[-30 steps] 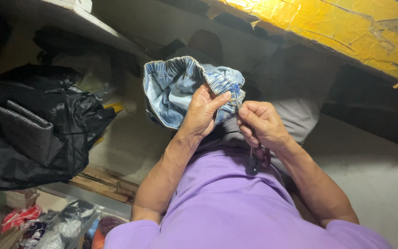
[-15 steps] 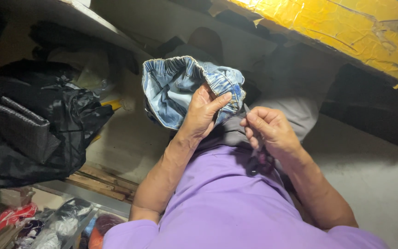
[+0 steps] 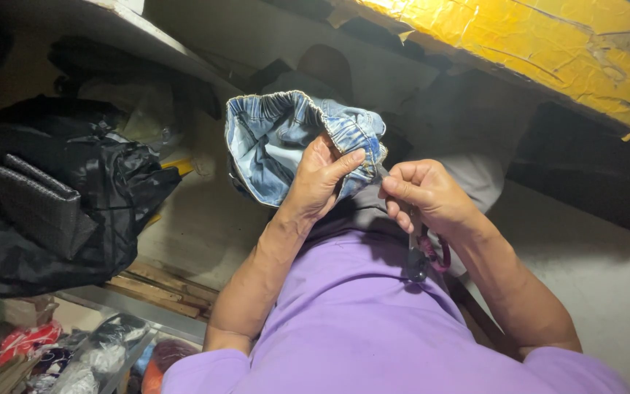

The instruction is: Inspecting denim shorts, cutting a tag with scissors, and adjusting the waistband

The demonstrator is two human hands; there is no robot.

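Garment [image 3: 286, 142] in L hand [image 3: 319, 179], R hand [image 3: 424, 193] just beside; bag [image 3: 60, 197] far L.

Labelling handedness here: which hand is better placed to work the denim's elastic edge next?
Probably right. The right hand holds small scissors, tips close to the denim garment beside its gathered elastic waistband. The left hand is gripping that garment and holding it up.

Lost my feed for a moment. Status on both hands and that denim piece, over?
Left hand grips the blue denim garment at its elastic waistband. Right hand holds small scissors at the seam. Nothing blocking.
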